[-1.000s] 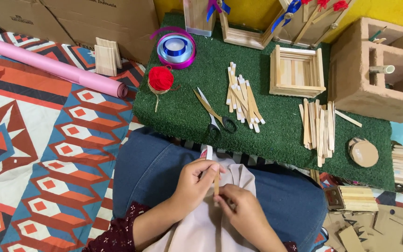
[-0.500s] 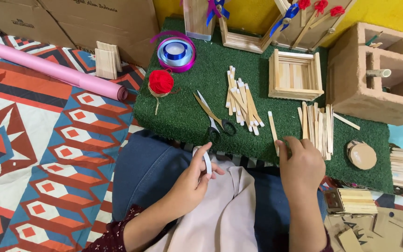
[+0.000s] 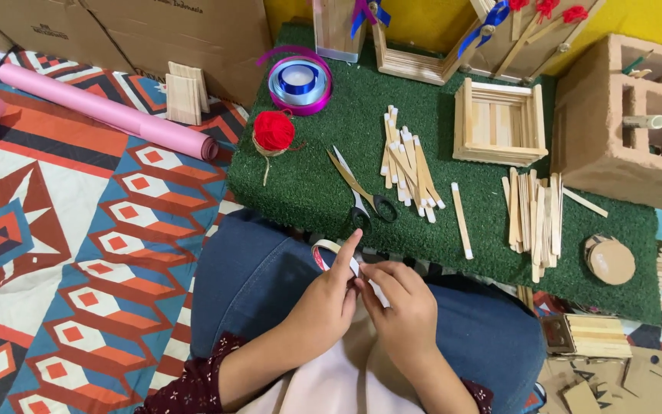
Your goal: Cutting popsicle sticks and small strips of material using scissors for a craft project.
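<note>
Over my lap, my left hand (image 3: 323, 303) holds a small roll of white tape (image 3: 326, 250), forefinger stretched up along it. My right hand (image 3: 404, 307) touches the left, pinching the loose white strip of tape (image 3: 377, 292) between the two hands. On the green turf mat (image 3: 308, 184) just beyond them, a single wooden stick (image 3: 462, 220) with white ends lies alone. Scissors (image 3: 362, 192) lie to its left, above my left hand.
Two heaps of wooden sticks (image 3: 406, 161) (image 3: 536, 215), a square stick box (image 3: 498, 123), a red yarn ball (image 3: 273, 130) and a blue-and-purple ribbon spool (image 3: 299, 80) lie on the mat. A pink paper roll (image 3: 109, 111) crosses the patterned rug. A brick block (image 3: 622, 115) stands right.
My right hand set a stick down on the mat, then came back to my left hand and took hold of the tape strip. The left hand stayed over my lap.
</note>
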